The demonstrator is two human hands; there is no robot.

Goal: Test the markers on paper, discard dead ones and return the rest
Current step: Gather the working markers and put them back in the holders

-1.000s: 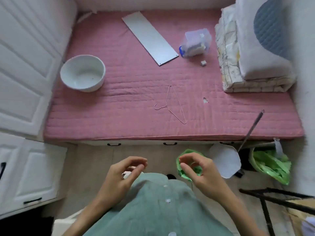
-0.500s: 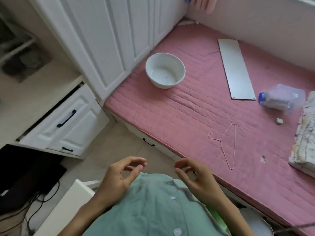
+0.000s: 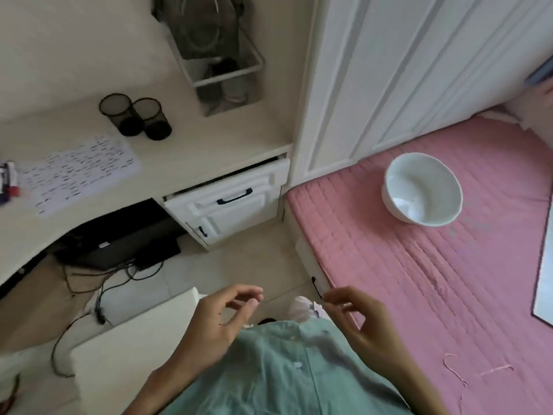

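A sheet of paper [image 3: 79, 170] covered in short dark marks lies on the cream desk [image 3: 191, 136] at the left. Behind it stand two black mesh pen cups [image 3: 136, 118], side by side. At the desk's far left edge a few markers [image 3: 7, 182] show, blurred and cut off. My left hand [image 3: 220, 323] and my right hand [image 3: 359, 324] hover in front of my green shirt, well below the desk. Both have loosely curled fingers and hold nothing.
A white drawer unit [image 3: 230, 205] with black handles sits under the desk's right end. Cables [image 3: 89, 295] and a black box [image 3: 119, 244] lie under the desk. A white chair seat [image 3: 125, 348] is at my left. A white bowl [image 3: 422, 190] rests on the pink mattress [image 3: 449, 280].
My view has swung left, from the pink mattress to the desk with the paper and pen cups. Both hands stay empty in front of my chest.
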